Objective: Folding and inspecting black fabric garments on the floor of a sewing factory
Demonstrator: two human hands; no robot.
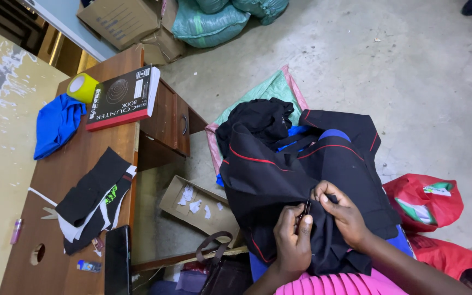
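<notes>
Black garment (301, 169) w/ red piping lies across the person's lap, spreading up and away from the body toward a heap of more dark clothes (257, 117) on a green-pink sack (271, 87) on the floor. Both hands are on its near edge, close together, fingers almost touching. Left hand (293, 237) is pinched shut on a thin dark tool, prob. a small cutter or needle – too small to tell – held upright against the fabric. Right hand (342, 213) is clamped on a fold of the same garment just beside the tool, holding the cloth taut. So the worked spot sits between the two hands, left hand slightly nearer the body, right a bit further out; garment's long axis runs from the lap diagonally up-left.

Pink pleated fabric (345, 284) shows at the bottom edge, under the garment. Red bags (427, 199) lie to the right on the floor. Flat cardboard tray (197, 205) w/ paper scraps is left of the lap. Further left, wooden desk (83, 158) carries black fabric pieces (91, 194), a blue cloth (55, 125), a black-red book (121, 98), yellow tape roll (82, 87), and a dark phone (117, 259).
</notes>
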